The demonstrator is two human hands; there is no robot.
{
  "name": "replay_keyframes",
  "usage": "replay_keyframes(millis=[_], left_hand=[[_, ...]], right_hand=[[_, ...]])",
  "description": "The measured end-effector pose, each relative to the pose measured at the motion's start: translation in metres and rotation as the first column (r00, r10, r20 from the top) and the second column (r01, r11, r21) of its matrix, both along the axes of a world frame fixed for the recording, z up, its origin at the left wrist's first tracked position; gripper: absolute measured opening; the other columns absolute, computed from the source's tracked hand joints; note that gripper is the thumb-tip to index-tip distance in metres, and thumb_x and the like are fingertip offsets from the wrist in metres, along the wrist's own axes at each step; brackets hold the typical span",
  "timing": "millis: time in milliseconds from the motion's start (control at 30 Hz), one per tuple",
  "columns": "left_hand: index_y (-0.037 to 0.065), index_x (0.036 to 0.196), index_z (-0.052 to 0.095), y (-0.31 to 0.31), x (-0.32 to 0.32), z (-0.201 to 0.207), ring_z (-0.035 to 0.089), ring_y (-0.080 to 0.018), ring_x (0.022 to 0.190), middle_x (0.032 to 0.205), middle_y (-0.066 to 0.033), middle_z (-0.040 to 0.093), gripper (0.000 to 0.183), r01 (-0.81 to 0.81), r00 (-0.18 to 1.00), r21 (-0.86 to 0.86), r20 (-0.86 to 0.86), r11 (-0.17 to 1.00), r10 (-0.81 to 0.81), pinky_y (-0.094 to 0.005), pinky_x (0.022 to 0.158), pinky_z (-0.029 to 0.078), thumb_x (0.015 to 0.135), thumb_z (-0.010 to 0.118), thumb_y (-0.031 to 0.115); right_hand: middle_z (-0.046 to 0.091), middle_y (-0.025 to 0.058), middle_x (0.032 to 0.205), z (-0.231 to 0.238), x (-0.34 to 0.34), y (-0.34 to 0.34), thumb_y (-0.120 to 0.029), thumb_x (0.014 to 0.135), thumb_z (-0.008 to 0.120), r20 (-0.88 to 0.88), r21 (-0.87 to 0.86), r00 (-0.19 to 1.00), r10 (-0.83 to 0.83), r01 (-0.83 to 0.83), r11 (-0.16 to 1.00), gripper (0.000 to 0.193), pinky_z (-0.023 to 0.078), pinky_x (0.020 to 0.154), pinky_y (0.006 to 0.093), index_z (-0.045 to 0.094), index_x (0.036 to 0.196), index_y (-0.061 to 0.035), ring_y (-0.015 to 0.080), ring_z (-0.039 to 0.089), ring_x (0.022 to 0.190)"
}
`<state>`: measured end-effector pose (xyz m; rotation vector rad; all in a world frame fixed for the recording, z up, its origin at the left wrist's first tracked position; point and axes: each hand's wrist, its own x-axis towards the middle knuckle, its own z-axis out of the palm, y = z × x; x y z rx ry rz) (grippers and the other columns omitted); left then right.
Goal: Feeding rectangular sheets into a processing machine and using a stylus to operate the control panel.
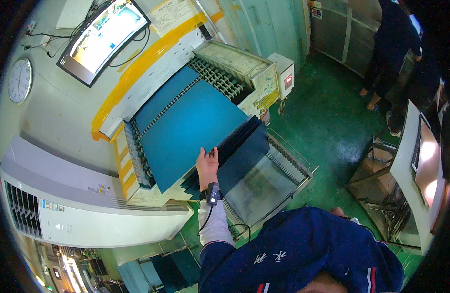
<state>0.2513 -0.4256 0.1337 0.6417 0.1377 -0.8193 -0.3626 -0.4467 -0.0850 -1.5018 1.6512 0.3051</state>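
Observation:
A large blue panel [195, 127] lies on the roller conveyor [220, 78] of a machine, and a second blue panel [162, 96] lies farther in behind it. My left hand [208, 163] is at the near edge of the large panel. Its fingers are apart and reach just over that edge; whether they touch it I cannot tell. Right beside the hand, several dark panels [247, 158] lean in the slotted rack [286, 156]. A device is strapped to my left wrist. Of my right hand [338, 212] only a small bit shows beside my body, with its fingers hidden.
At the left a white air conditioner [98, 195] stands close to the machine. A monitor [105, 39] and a clock [20, 80] are on the wall. More panels [159, 271] stand at the lower left. To the right are a metal-framed stand [376, 180] and another person [391, 58].

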Motion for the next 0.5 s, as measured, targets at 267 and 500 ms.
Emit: replay_keyframes(millis=[267, 500], left_hand=[[0.000, 0.108, 0.047, 0.020, -0.007, 0.014, 0.054, -0.0244, 0.099, 0.109, -0.0149, 0.055, 0.036, 0.148, 0.972, 0.119, 0.164, 0.982, -0.167, -0.0346, 0.085, 0.048, 0.088, 0.057, 0.028], [0.000, 0.101, 0.062, 0.039, -0.045, -0.003, 0.061, -0.0177, 0.086, 0.094, -0.0108, 0.065, 0.031, -0.235, 0.342, 0.720, 0.690, 0.653, -0.638, -0.0275, 0.079, 0.045, 0.080, 0.065, 0.023]], right_hand=[[0.064, 0.0130, 0.096, -0.195, -0.074, -0.004, -0.030, 0.076, 0.059, -0.091, -0.303, 0.911, 0.403, -0.411, 0.860, 0.033, 0.047, 0.076, 0.0388, 0.064, 0.098, -0.0058, 0.0311, 0.059, 0.090], [0.065, 0.0135, 0.086, -0.055, -0.013, 0.007, -0.032, 0.071, 0.063, -0.077, -0.079, 0.988, 0.133, -0.139, 0.987, 0.031, 0.050, 0.073, 0.0369, 0.067, 0.086, -0.0048, 0.0296, 0.062, 0.081]])
